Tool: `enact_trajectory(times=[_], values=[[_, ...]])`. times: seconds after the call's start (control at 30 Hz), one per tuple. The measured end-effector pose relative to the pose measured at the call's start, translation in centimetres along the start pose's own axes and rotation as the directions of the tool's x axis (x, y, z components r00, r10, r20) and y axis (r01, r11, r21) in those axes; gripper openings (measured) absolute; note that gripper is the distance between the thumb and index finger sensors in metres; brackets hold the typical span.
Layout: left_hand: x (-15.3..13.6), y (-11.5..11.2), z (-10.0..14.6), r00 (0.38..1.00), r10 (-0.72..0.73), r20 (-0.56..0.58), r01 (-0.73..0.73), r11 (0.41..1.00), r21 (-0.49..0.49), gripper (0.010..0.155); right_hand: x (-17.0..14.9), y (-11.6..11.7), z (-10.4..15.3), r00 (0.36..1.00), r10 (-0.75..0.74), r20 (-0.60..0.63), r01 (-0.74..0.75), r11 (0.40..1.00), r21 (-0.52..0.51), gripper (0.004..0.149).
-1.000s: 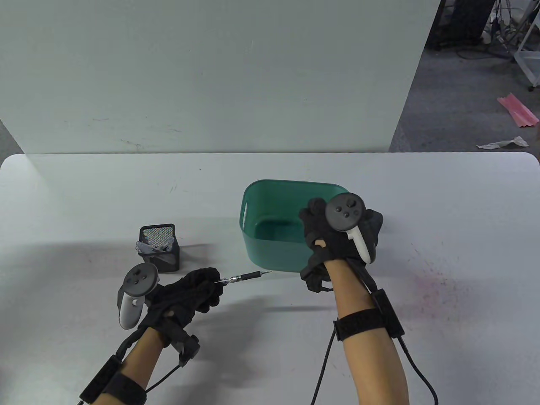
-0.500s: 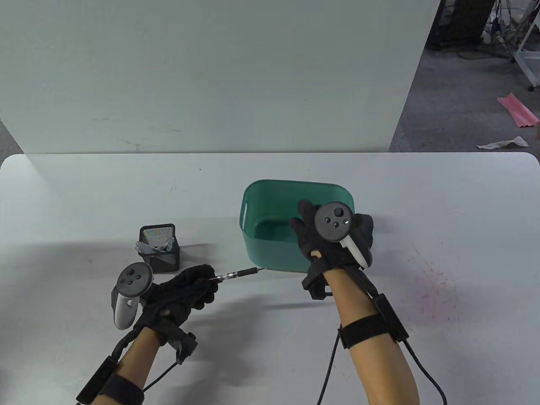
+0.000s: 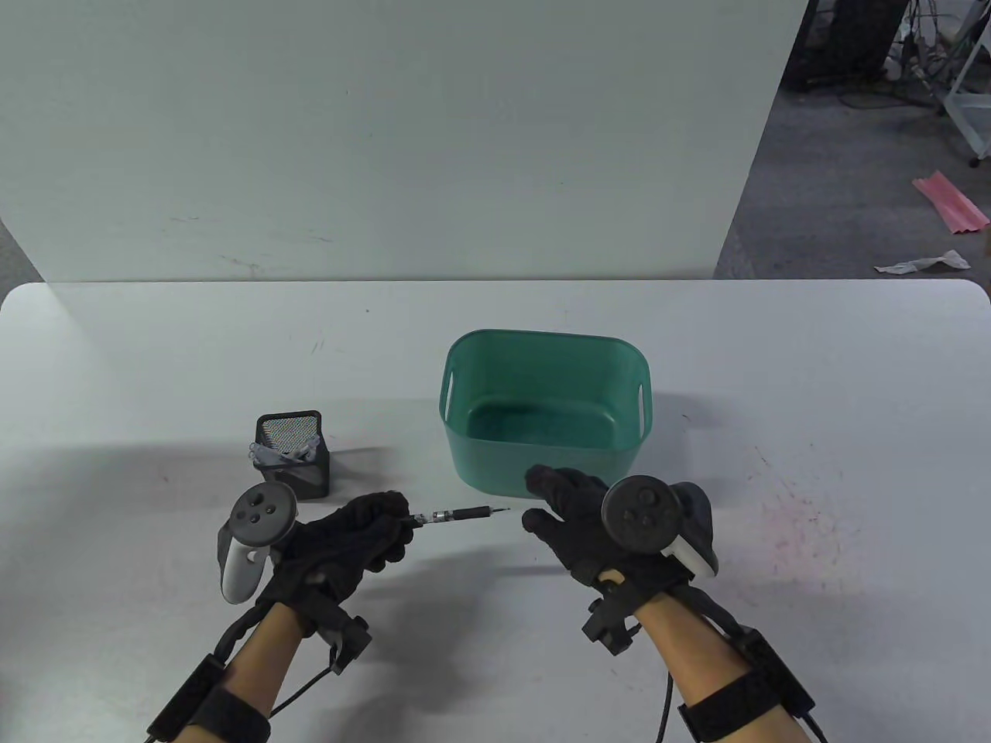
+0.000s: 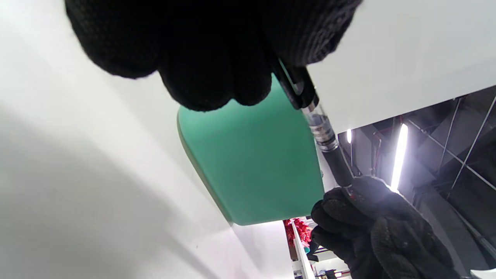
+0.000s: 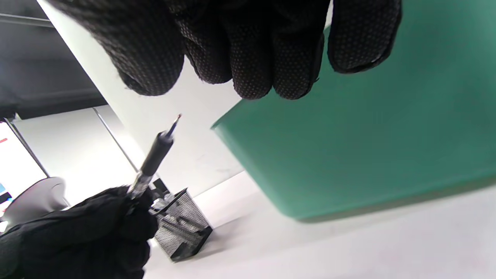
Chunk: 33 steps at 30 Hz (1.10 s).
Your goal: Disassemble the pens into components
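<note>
Table view: the left hand (image 3: 341,542) is seen near the front edge of the white table (image 3: 155,356), left of centre, with its fingers curled round the rear part of a pen (image 3: 457,514). The pen is held clear of the tabletop, roughly level, its tip directed toward the right hand (image 3: 588,526). A clear barrel section and a dark grip section are exposed beyond the left fingers, ending in a fine tip. The right hand is shown with fingers extended and loosely spread, grasping nothing; its fingertips lie just beside the pen tip, and contact cannot be determined. A tracker (image 3: 255,534) is strapped to the back of the left hand and a second tracker (image 3: 642,515) to the back of the right; symbols on their buttons are too small to be read.

A green bin (image 3: 546,410) with slotted handles is placed at the middle of the tabletop, just behind the right hand. A black mesh holder (image 3: 294,457) containing pale, clear parts stands left of the bin, behind the left hand.

Left wrist view: the pen (image 4: 325,147) is seen emerging from the gloved fingers (image 4: 213,58). No readable writing or brand is visible on any object.
</note>
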<state>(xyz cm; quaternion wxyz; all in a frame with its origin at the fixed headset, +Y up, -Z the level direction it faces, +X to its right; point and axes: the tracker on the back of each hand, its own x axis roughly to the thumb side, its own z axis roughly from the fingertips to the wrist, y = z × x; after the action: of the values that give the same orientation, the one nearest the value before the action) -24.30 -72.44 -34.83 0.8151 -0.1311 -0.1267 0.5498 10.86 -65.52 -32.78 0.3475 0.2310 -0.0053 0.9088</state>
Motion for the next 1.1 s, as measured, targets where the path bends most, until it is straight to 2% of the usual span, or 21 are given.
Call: enact_trajectory(times=[0.2,0.47,0.57,0.77,1.1], values=[[0.1,-0.4,0.0,0.999,-0.031,0.009,0.032,0.999,-0.011,0.045,-0.3,1.5,0.4,0.999,0.04,0.018,-0.041,0.999,0.02,0.058],[0.0,-0.6,0.1,0.997,-0.081,0.02,0.081,0.997,-0.009,0.045,-0.7,3.1,0.8,0.999,0.016,0.033,-0.017,0.999,0.03,0.057],[0.2,-0.9,0.1,0.997,-0.078,0.02,0.078,0.997,-0.02,0.045,-0.8,3.3,1.0,1.0,-0.005,0.023,0.005,1.0,0.011,0.055],[0.5,-1.5,0.2,0.997,-0.07,0.029,0.072,0.996,-0.044,0.045,-1.0,3.4,1.0,0.999,-0.012,0.037,0.012,1.0,-0.006,0.042],[-0.1,-1.8,-0.1,0.999,-0.044,-0.004,0.044,0.997,-0.068,0.045,-1.5,2.6,1.4,0.998,-0.046,0.036,0.046,0.999,-0.007,0.039]])
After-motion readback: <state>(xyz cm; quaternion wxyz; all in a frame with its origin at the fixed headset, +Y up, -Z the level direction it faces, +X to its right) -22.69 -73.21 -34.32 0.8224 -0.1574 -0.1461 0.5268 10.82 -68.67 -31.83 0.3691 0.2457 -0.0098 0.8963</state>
